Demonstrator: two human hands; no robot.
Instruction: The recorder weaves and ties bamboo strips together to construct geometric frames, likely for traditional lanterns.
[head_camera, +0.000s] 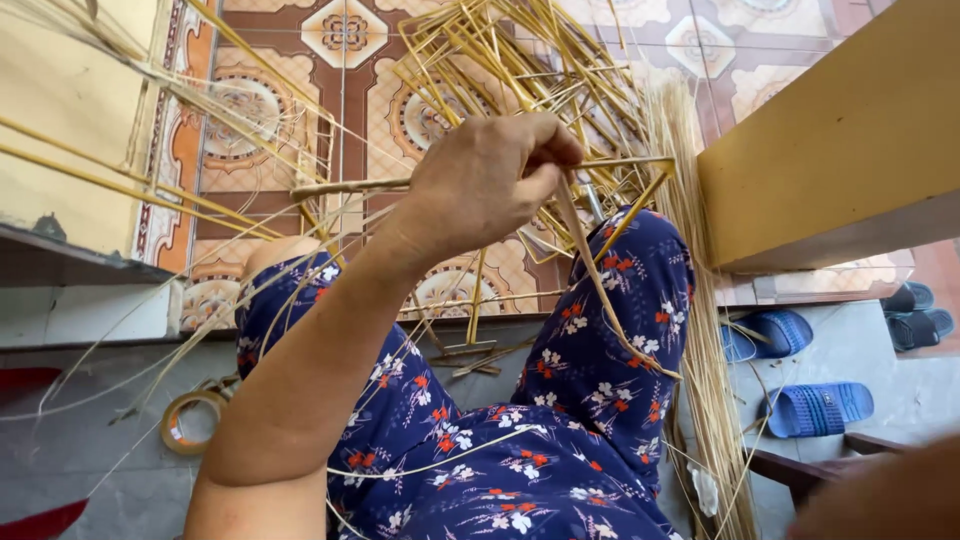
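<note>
My left hand (490, 180) is raised over my knees, fingers closed on a thin yellow bamboo strip (605, 300) that bends down across my right knee. A horizontal bamboo stick (350, 186) runs left from the same hand. Just behind the hand stands a tangled frame of thin bamboo strips (520, 70). I am sitting in blue floral trousers (560, 440). A blurred skin-coloured shape (885, 495) fills the bottom right corner; my right hand itself does not show.
A bundle of fine straw-coloured strips (700, 330) hangs by my right knee. A yellow wooden board (850, 140) juts in from the right. A roll of tape (190, 420) lies on the grey step. Blue slippers (820, 408) and dark slippers (915, 320) lie on the right.
</note>
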